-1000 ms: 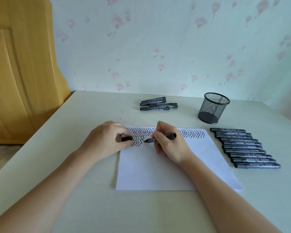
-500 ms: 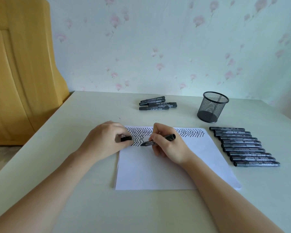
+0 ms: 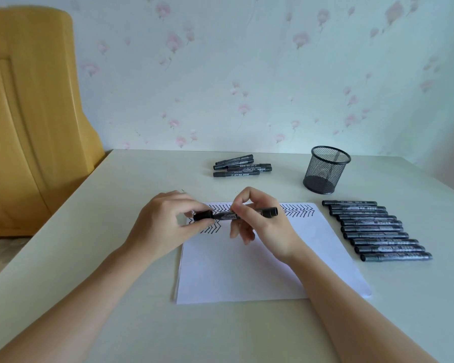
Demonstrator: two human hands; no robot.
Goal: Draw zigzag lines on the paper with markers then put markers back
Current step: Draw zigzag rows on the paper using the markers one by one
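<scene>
Both hands up off the paper (image 3: 260, 268), meeting over its far-left corner. Right hand (image 3: 262, 226) pinches the marker (image 3: 236, 215) mid-barrel, thumb and forefinger curled round it, other fingers loosely curled below. Barrel lies level, parallel to the paper's far edge, butt end sticking out right past the knuckles.

Left hand (image 3: 165, 224) pinches the black cap (image 3: 203, 215) between thumb and fingertips, cap in line with the barrel and touching its tip end. Whether it's fully seated can't be told. Level, two-handed hold makes sense: cap and tip stay coaxial so it pushes on straight, and the wet tip stays off the sheet.

Zigzag rows (image 3: 299, 211) run along the paper's far edge only; the rest of the sheet is blank. Judgement: capping step for this marker, then it gets put away.

Tidy row of markers (image 3: 378, 231) lies just beside the paper's right edge, side by side, within easy right-hand reach. Smaller loose pile of markers (image 3: 241, 167) sits near the desk's (image 3: 116, 323) far edge, middle. Mesh pen cup (image 3: 325, 170) stands upright toward the far right; nothing visible inside through the mesh. Likely the return spot, though the pile could be.
</scene>
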